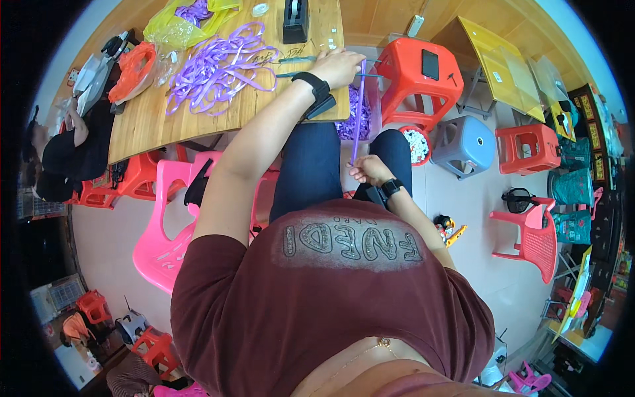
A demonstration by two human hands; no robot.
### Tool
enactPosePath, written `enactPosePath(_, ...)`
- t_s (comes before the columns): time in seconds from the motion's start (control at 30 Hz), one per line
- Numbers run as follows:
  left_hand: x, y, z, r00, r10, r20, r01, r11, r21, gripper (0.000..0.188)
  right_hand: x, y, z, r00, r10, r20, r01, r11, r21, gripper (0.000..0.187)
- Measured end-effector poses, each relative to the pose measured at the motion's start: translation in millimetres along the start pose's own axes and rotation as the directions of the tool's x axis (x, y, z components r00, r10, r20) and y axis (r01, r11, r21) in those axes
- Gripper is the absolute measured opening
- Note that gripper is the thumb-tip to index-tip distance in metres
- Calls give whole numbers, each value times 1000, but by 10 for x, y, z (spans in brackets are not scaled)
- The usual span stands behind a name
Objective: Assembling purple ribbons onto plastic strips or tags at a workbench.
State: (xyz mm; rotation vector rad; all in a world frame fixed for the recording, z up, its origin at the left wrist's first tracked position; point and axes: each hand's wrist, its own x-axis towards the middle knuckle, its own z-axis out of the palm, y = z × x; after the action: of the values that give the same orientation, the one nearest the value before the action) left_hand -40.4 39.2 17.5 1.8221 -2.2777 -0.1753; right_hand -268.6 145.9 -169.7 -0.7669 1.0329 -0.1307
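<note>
A purple ribbon (358, 119) runs taut between my two hands. My left hand (337, 67) reaches past the table's right edge, its fingertips closed at the ribbon's upper end beside two thin dark rods (372, 75) that stick out from the table. Closer to my body, my right hand (372, 170) pinches the lower end of the ribbon above my lap. A loose heap of purple ribbon (215, 69) lies on the wooden table (142, 135), left of my left arm. Under the taut ribbon, a clear bin (374, 109) contains more purple ribbon.
A black tape dispenser (295, 23) and a yellow plastic bag (162, 26) are on the table. Right of the bin stands a red stool (417, 76) with a phone (430, 64) on it. Beyond are a small red tub (417, 145) of white pieces and a grey-blue stool (466, 142).
</note>
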Motion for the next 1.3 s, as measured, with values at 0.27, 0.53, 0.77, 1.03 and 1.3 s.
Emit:
enactPosePath(0.27,-1219,517,24,993,114,-26,-110,834,-541,23,-396,-117,136,999,5,50,-3,999,-43,22)
enactPosePath(0.53,-1758,506,1017,944,-52,327,330,193,-924,33,-755,-207,286,988,-34,149,39,999,-33,23)
enactPosePath(0.77,-1497,476,1054,954,-33,297,299,81,-951,33,-830,-182,318,986,-53,158,55,998,-9,23)
enactPosePath(1.03,-1591,354,1028,901,-158,405,434,272,-859,22,-646,-498,161,967,-253,-23,253,967,34,25)
enactPosePath(1.3,-1737,374,1057,880,-106,463,475,183,-861,26,-294,-1192,448,822,-555,-131,548,832,-89,25)
